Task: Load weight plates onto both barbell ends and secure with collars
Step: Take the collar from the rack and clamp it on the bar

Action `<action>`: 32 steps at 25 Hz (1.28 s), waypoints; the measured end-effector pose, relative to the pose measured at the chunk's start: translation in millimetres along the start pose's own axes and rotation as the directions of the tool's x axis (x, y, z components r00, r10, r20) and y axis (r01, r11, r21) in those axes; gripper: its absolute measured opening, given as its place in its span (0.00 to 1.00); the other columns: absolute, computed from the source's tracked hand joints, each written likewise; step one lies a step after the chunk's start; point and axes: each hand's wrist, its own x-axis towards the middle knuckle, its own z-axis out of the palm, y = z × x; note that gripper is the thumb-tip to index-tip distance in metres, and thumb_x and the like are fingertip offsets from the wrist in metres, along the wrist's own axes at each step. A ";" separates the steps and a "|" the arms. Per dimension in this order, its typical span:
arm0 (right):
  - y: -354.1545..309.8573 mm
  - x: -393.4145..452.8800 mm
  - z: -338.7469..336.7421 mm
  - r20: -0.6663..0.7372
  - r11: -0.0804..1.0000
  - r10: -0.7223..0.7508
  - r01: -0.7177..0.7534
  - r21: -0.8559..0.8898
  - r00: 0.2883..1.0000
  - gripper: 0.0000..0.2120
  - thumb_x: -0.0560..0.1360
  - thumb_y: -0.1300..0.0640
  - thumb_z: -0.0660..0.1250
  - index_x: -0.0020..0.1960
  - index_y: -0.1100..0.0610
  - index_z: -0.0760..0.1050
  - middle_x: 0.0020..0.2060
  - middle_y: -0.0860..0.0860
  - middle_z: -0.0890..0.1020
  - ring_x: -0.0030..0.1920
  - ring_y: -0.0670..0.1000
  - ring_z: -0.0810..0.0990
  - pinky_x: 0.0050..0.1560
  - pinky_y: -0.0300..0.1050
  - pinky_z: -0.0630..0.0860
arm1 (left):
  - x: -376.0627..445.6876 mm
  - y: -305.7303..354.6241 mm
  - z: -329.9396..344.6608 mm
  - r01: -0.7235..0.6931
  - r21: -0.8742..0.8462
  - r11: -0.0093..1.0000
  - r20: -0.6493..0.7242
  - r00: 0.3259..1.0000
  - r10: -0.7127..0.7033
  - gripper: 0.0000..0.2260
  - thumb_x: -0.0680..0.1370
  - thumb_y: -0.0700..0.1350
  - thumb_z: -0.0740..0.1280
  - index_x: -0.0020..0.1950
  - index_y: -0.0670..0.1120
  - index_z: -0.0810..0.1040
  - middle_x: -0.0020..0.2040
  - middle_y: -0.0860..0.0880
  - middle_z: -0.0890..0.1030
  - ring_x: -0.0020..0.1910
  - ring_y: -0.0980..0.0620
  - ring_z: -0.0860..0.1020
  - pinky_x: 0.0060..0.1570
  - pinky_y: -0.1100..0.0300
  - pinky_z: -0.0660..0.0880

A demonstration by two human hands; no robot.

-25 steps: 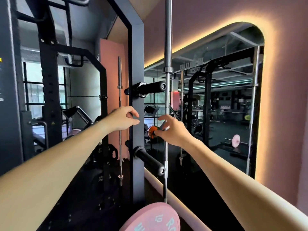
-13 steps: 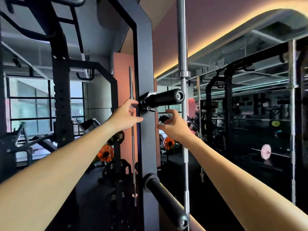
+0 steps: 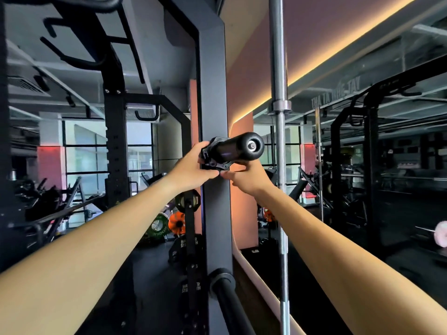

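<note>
Head cam shows both hands have come up off the lower part of the rack upright [image 3: 214, 97] and landed on the black collar [image 3: 214, 154] clipped at the base of the upper storage peg [image 3: 238, 147]. A second ago they were hovering lower down beside the post, holding nothing, and the view has tilted up since then too. Now the left hand [image 3: 191, 169] is wrapped around the collar from the left, and the right hand [image 3: 249, 176] is tucked in under it, fingertips at the clamp lever, though I can't tell if it's pinching or just touching. My read: this is grabbing a collar off the peg, so the securing step is being set up rather than done. No plate being loaded is visible, and the pink plate from a moment back has dropped out of the bottom. A silver barbell [image 3: 278, 165] stands upright just right of the peg, both ends cut off. Whether the lever is flipped open is hidden by the fingers, and the mirror [image 3: 362, 165] makes the right side confusing.
</note>
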 end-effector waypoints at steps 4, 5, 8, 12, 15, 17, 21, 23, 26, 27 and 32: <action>-4.3 -10.8 -4.4 -0.029 0.995 -0.038 0.041 0.087 0.999 0.26 0.71 0.62 0.77 0.66 0.51 0.74 0.53 0.42 0.82 0.55 0.48 0.81 0.60 0.53 0.81 | -12.1 13.7 5.1 -0.036 0.000 0.999 -0.047 0.998 0.036 0.29 0.77 0.38 0.71 0.75 0.51 0.64 0.47 0.62 0.73 0.46 0.66 0.74 0.35 0.81 0.68; -5.3 -14.5 -7.1 -0.040 0.994 -0.053 0.057 0.098 0.998 0.26 0.71 0.63 0.76 0.66 0.50 0.74 0.51 0.40 0.80 0.52 0.49 0.82 0.56 0.49 0.81 | -15.8 16.7 7.4 -0.041 -0.008 0.999 -0.069 0.997 0.041 0.29 0.77 0.37 0.71 0.74 0.50 0.65 0.48 0.61 0.73 0.45 0.66 0.74 0.35 0.81 0.67; -9.5 -28.1 -14.9 -0.049 0.986 -0.111 0.116 0.122 0.993 0.29 0.72 0.63 0.77 0.67 0.48 0.71 0.52 0.44 0.80 0.47 0.50 0.84 0.47 0.40 0.80 | -28.7 25.8 11.8 -0.062 -0.030 0.998 -0.139 0.989 0.057 0.29 0.75 0.36 0.72 0.73 0.49 0.66 0.48 0.61 0.74 0.45 0.68 0.75 0.38 0.81 0.67; -19.8 -56.2 -26.6 -0.101 0.962 -0.213 0.226 0.153 0.972 0.33 0.71 0.63 0.78 0.69 0.44 0.69 0.56 0.54 0.81 0.45 0.54 0.84 0.51 0.47 0.83 | -48.0 44.1 15.7 -0.118 -0.041 0.992 -0.225 0.968 0.106 0.27 0.73 0.33 0.72 0.69 0.47 0.68 0.49 0.62 0.75 0.43 0.77 0.74 0.41 0.81 0.67; -40.3 -88.0 -37.2 -0.147 0.953 -0.246 0.267 0.141 0.958 0.36 0.67 0.59 0.80 0.69 0.42 0.69 0.59 0.56 0.80 0.51 0.59 0.83 0.56 0.56 0.83 | -67.3 60.8 13.4 -0.141 -0.081 0.987 -0.238 0.964 0.118 0.28 0.72 0.33 0.72 0.66 0.53 0.69 0.48 0.61 0.78 0.39 0.71 0.77 0.43 0.69 0.72; -56.9 -111.9 -46.4 -0.176 0.948 -0.255 0.282 0.150 0.951 0.37 0.66 0.61 0.81 0.71 0.46 0.69 0.60 0.54 0.80 0.55 0.61 0.83 0.58 0.56 0.83 | -84.1 74.8 8.5 -0.147 -0.131 0.980 -0.213 0.970 0.117 0.28 0.72 0.33 0.71 0.65 0.55 0.68 0.46 0.59 0.78 0.36 0.65 0.77 0.41 0.63 0.74; -94.7 -172.5 -62.3 -0.231 0.936 -0.281 0.319 0.149 0.931 0.34 0.69 0.66 0.79 0.68 0.48 0.69 0.47 0.41 0.78 0.44 0.42 0.84 0.51 0.38 0.81 | -131.5 107.6 -1.0 -0.154 -0.241 0.958 -0.146 0.982 0.121 0.31 0.71 0.33 0.67 0.68 0.57 0.68 0.44 0.57 0.78 0.38 0.58 0.77 0.39 0.60 0.75; -112.9 -207.2 -56.9 -0.275 0.946 -0.266 0.305 0.110 0.924 0.34 0.68 0.65 0.80 0.67 0.47 0.69 0.45 0.40 0.77 0.41 0.39 0.81 0.52 0.40 0.81 | -163.5 121.3 -12.1 -0.150 -0.318 0.936 -0.115 0.986 0.119 0.32 0.70 0.31 0.63 0.70 0.55 0.68 0.51 0.55 0.79 0.46 0.57 0.78 0.45 0.61 0.77; -128.6 -251.9 -40.1 -0.318 0.958 -0.240 0.277 0.074 0.917 0.35 0.68 0.63 0.80 0.69 0.48 0.70 0.42 0.41 0.75 0.39 0.46 0.79 0.52 0.46 0.82 | -212.5 122.5 -28.6 -0.102 -0.390 0.915 -0.039 0.995 0.095 0.32 0.70 0.38 0.63 0.71 0.59 0.68 0.61 0.53 0.78 0.58 0.52 0.77 0.58 0.48 0.78; -132.8 -265.7 -32.9 -0.312 0.959 -0.233 0.271 0.082 0.921 0.36 0.68 0.63 0.80 0.70 0.48 0.70 0.41 0.42 0.75 0.38 0.47 0.78 0.48 0.44 0.81 | -227.4 118.9 -34.6 -0.074 -0.404 0.912 -0.018 0.997 0.073 0.30 0.70 0.42 0.64 0.71 0.62 0.68 0.60 0.53 0.79 0.59 0.51 0.77 0.59 0.46 0.78; -154.5 -326.9 24.0 -0.289 0.961 -0.187 0.235 0.143 0.939 0.37 0.66 0.59 0.83 0.68 0.43 0.70 0.49 0.51 0.77 0.36 0.45 0.80 0.42 0.33 0.74 | -306.7 102.2 -75.2 0.001 -0.529 0.849 -0.067 0.997 -0.042 0.23 0.79 0.45 0.64 0.74 0.58 0.70 0.57 0.54 0.83 0.54 0.57 0.82 0.54 0.56 0.80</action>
